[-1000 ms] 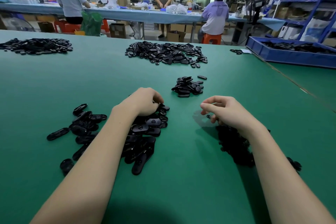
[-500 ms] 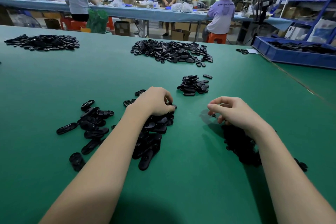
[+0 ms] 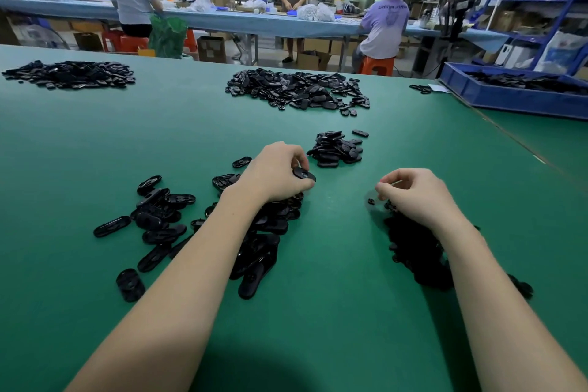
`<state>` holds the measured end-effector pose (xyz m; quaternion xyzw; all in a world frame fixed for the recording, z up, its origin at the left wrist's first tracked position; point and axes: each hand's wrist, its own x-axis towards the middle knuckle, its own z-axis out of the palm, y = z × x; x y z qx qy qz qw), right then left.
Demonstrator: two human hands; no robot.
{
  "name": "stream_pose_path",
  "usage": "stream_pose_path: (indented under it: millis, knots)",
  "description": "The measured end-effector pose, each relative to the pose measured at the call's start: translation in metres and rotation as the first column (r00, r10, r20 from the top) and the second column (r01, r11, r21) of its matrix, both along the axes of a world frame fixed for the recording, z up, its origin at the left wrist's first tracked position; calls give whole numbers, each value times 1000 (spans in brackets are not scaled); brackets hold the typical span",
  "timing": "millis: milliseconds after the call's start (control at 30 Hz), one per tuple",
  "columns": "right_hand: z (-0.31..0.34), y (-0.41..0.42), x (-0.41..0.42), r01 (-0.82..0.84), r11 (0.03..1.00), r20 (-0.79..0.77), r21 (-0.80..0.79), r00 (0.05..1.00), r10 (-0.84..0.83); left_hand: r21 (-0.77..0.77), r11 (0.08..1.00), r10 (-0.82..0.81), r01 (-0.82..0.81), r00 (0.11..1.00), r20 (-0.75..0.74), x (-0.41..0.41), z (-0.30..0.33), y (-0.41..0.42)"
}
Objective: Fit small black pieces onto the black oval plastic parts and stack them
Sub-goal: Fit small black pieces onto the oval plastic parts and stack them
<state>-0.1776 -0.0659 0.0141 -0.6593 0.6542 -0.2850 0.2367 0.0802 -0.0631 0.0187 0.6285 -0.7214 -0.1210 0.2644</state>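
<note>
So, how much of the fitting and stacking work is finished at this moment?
Done, apparently: a small stack of oval parts sits ahead of the hands. In hand: the left hand grips one oval part; the right hand is curled over the heap of small black pieces, its pinch unclear. Left: the loose oval parts under the left arm, probably most of the job.

Both bare forearms are stretched forward. The left hand [image 3: 273, 173] is curled, its fingertips pinching downward. The right hand [image 3: 416, 192] is loosely curled, thumb and forefinger closed together.
</note>
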Motion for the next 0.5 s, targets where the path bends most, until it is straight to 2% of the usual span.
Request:
stream_pose_path:
  millis: [100, 267, 500]
  knots:
    - [0, 1, 0, 13, 1000, -160, -4, 987, -14, -76, 993, -96, 90, 993, -72, -11, 3, 1]
    - [-2, 5, 13, 24, 999, -344, -34, 938, -34, -163, 968, -210, 192, 972, -101, -31, 0, 5]
    - [-2, 7, 27, 73, 992, -460, -103, 881, -113, -234, 954, -224, 186, 963, -148, -42, -1, 8]
